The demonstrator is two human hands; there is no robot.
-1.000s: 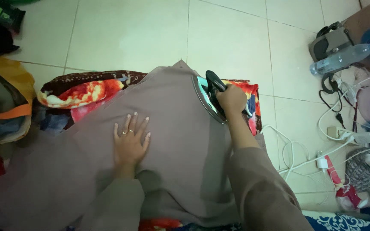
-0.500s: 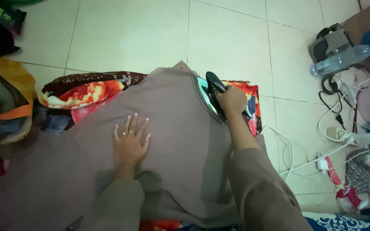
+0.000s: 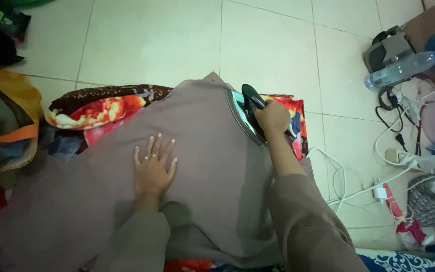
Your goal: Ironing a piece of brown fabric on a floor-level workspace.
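A large taupe cloth (image 3: 202, 126) lies spread over a folded floral blanket (image 3: 96, 108) on the tiled floor. My left hand (image 3: 153, 166) rests flat on the cloth with fingers apart, a ring on one finger. My right hand (image 3: 273, 117) grips the dark handle of an electric iron (image 3: 245, 113), which is tipped on its side at the cloth's right edge, its shiny soleplate facing left.
White cables and a power strip (image 3: 404, 158) lie on the floor at right, near a plastic water bottle (image 3: 404, 68) and a dark bag (image 3: 386, 48). An orange and yellow bag with clothes (image 3: 6, 121) sits at left. Pale floor tiles (image 3: 152, 40) stretch beyond the blanket.
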